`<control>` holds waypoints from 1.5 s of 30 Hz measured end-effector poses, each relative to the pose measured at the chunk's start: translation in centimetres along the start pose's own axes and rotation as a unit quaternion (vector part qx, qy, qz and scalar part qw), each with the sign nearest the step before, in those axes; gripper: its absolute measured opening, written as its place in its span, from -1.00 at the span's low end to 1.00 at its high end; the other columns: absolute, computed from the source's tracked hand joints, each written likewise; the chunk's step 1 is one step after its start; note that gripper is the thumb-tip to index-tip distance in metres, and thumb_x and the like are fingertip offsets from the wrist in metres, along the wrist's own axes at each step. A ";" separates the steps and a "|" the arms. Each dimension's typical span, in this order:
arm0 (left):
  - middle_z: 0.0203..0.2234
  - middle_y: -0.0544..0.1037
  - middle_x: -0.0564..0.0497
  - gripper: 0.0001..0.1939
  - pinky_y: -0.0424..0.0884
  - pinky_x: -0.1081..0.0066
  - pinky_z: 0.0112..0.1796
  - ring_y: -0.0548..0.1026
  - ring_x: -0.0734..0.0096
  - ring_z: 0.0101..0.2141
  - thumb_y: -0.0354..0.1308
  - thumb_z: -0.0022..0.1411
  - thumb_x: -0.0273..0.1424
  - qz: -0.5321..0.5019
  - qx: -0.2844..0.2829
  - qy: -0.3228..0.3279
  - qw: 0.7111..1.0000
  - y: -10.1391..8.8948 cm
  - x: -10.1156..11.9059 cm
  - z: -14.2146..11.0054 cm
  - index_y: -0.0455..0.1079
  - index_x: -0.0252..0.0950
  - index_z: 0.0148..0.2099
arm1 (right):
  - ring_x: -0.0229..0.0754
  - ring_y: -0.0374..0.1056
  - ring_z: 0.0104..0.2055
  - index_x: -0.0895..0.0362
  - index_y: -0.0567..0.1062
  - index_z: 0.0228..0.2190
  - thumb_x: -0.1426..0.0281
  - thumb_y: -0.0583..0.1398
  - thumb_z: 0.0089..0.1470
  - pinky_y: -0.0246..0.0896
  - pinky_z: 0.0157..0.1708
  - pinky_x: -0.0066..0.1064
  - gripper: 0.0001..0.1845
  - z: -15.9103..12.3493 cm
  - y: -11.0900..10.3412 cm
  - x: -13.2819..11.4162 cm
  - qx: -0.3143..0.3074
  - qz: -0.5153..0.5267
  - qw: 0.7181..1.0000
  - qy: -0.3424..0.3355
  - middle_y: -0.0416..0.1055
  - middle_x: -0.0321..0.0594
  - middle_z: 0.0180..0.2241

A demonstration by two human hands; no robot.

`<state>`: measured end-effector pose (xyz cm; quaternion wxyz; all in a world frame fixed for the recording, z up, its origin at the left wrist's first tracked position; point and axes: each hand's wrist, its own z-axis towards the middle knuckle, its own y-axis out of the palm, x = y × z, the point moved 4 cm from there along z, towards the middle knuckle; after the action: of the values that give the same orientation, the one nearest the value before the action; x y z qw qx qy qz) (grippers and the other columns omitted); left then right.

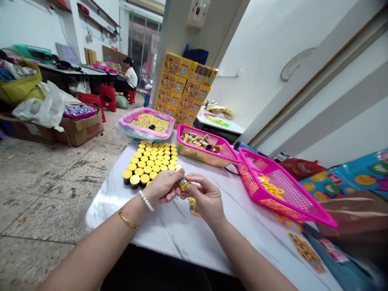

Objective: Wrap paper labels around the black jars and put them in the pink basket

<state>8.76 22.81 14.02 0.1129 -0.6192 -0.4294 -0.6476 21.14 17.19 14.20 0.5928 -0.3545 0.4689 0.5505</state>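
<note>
My left hand and my right hand meet over the white table, both pinched on one small yellow-capped container. A pearl bracelet and a gold bangle sit on my left wrist. Just beyond my left hand, several yellow-capped containers stand in tight rows. A small printed sticker strip lies on the table under my right hand.
Three pink baskets stand beyond: one with coloured beads, one with small gold pieces, one tilted at right. Yellow cartons are stacked behind. Printed bags lie at right. A seated person works far back.
</note>
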 end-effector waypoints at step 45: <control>-0.60 0.48 0.08 -0.62 0.16 0.58 -0.70 0.30 0.63 -0.73 0.30 0.09 -0.11 0.162 0.239 0.089 0.953 -0.9 -4.0 -7.8 0.43 -0.36 -0.32 | -0.06 0.37 -0.24 0.16 0.48 -0.48 0.46 0.18 0.11 0.20 -0.19 -0.30 -0.86 1.8 -5.4 3.7 -0.003 -0.601 0.799 0.019 0.50 -0.06 -0.35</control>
<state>3.51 16.34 11.10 0.3990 -0.5752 -0.4540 -0.5513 26.64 19.32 10.76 0.7943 -0.5778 0.1709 0.0779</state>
